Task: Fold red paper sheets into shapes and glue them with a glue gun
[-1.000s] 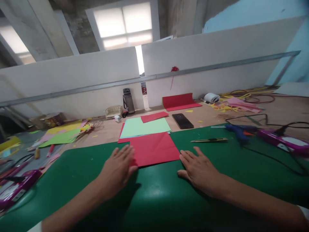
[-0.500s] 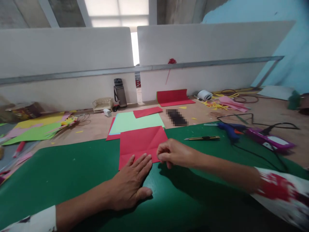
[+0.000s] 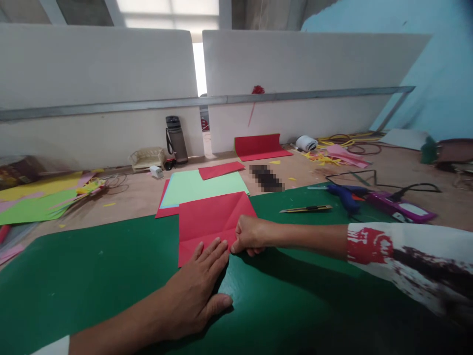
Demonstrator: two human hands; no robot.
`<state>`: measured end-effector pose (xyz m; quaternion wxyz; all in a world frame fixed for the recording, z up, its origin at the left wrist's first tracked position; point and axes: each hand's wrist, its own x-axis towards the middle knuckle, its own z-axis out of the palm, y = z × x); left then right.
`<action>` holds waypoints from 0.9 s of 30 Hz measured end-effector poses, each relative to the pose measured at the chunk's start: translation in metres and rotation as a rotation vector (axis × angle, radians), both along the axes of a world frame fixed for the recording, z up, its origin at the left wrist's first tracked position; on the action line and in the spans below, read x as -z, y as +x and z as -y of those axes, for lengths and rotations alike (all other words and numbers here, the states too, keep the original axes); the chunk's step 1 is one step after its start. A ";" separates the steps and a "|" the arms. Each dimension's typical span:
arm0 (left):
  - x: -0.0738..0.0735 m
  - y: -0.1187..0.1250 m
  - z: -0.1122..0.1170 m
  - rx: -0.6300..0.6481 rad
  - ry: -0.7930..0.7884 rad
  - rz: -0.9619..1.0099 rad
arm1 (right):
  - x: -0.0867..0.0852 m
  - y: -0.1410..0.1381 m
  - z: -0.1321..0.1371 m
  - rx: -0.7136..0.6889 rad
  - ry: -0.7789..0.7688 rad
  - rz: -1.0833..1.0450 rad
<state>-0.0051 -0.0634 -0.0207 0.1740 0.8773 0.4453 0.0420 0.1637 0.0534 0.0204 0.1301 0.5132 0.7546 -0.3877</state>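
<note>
A creased red paper sheet (image 3: 207, 217) lies in front of me on a green cutting mat (image 3: 111, 281). My left hand (image 3: 199, 286) rests flat on its near edge, fingers stretched out and thumb spread on the mat. At the sheet's near right part, my right hand (image 3: 252, 235) is closed, with thumb and curled forefinger at the paper's edge. The hand hides that corner. Behind the sheet are a stack of light green paper (image 3: 207, 185) and a smaller red paper piece (image 3: 221, 169).
On the right lie a yellow utility knife (image 3: 306, 209), a blue glue gun (image 3: 343, 197) with its cord, and a purple power strip (image 3: 401, 206). At the back stand a dark bottle (image 3: 177, 143) and a folded red sheet (image 3: 260, 147). Coloured paper (image 3: 37, 209) lies left.
My right hand has moved slightly left along the paper's near edge, closer to my left hand, and its forearm has levelled. The left hand stays flat on the sheet. The view has shifted slightly.
</note>
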 end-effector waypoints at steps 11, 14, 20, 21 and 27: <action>0.006 -0.002 0.000 0.003 0.022 -0.031 | 0.009 0.050 -0.012 0.111 0.047 -0.020; 0.006 -0.003 0.001 0.000 0.020 -0.030 | 0.011 0.069 -0.016 0.127 0.070 -0.014; -0.005 -0.004 -0.006 0.006 -0.009 -0.029 | -0.002 0.095 -0.012 0.034 0.277 -0.016; -0.007 -0.004 -0.011 0.010 -0.016 -0.028 | -0.004 0.094 -0.008 -0.016 0.373 -0.058; -0.005 -0.014 -0.035 0.017 0.008 -0.092 | 0.027 0.066 0.007 -0.584 0.870 -0.400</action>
